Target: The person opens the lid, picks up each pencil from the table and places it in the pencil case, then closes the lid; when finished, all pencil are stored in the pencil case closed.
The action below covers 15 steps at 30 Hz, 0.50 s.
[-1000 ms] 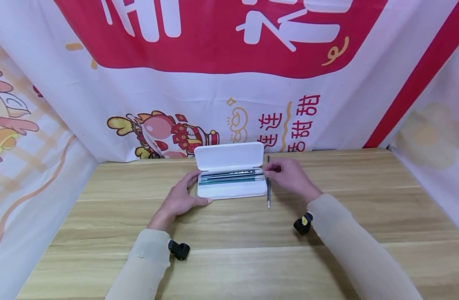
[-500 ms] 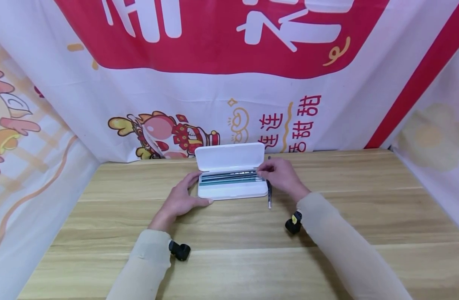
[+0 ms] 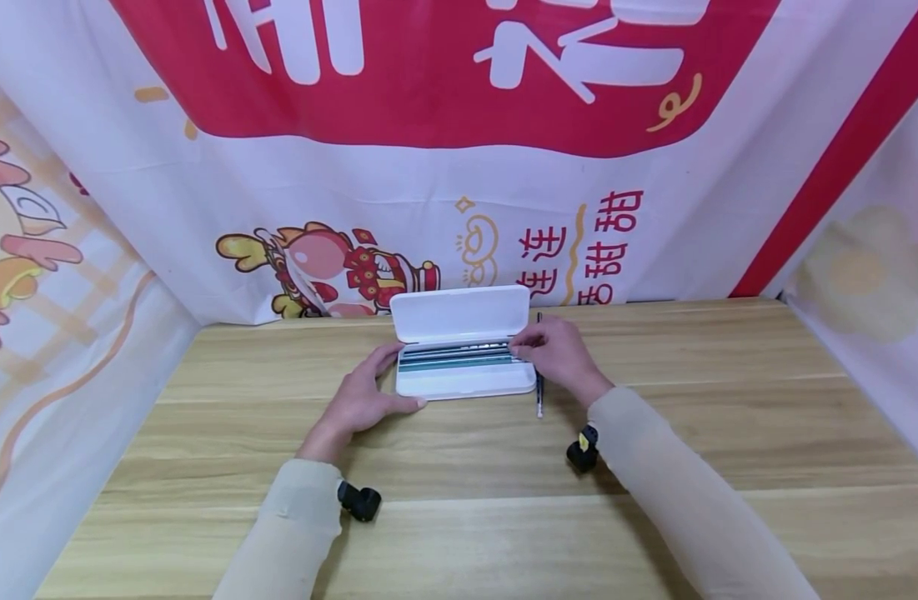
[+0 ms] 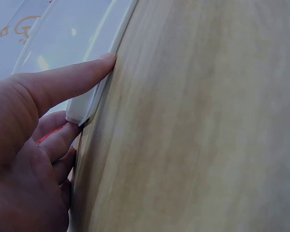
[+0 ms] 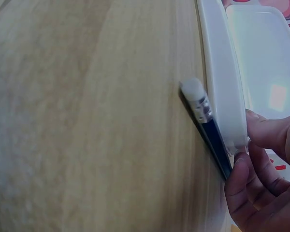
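A white pencil case (image 3: 466,382) stands on the table with its lid (image 3: 460,315) raised; several dark and green pencils (image 3: 459,361) lie lengthwise inside. My left hand (image 3: 363,398) grips the case's left end, thumb along the front edge, fingers round the side, as the left wrist view shows. At the right end, my right hand (image 3: 559,350) pinches the end of a dark pencil in the case; its fingertips partly hide that end. Outside, beside the right end, lies another dark pencil (image 5: 211,133) with a white eraser, partly under the right hand.
The wooden table (image 3: 459,517) runs back to a printed cloth (image 3: 428,192) hanging just behind the case. Cloth also hangs at the left and right sides. A small black camera sits on each wrist.
My right hand has moved left over the case's right end, bringing the dark pencil down among the others. The left hand stays put on the case.
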Available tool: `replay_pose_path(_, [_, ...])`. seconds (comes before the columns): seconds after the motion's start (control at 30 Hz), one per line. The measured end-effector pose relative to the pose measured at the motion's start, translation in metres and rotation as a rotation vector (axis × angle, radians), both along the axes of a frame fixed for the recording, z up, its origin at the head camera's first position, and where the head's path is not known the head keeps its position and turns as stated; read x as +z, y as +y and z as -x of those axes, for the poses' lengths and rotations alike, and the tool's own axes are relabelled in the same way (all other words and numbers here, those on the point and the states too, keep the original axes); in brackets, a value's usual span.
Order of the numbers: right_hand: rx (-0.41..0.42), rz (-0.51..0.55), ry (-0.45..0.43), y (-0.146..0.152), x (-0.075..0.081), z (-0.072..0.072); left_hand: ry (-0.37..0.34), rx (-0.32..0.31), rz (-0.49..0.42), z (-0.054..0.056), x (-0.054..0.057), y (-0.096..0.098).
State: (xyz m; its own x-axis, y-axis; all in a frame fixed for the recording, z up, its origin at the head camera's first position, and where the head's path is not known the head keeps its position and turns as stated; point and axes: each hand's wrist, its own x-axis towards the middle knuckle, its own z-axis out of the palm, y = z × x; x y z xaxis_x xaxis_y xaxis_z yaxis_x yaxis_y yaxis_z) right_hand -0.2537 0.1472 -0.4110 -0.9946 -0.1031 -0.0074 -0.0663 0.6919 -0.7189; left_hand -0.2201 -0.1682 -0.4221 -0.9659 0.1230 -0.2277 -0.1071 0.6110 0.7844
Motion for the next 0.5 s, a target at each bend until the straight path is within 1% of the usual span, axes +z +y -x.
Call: replay_pose_path(0.5, [-0.004, -0.013, -0.001, -0.0012, 0.0008, -0.0009, 0.0, 0.001, -0.003, -0.0006, -0.0001, 0.0002])
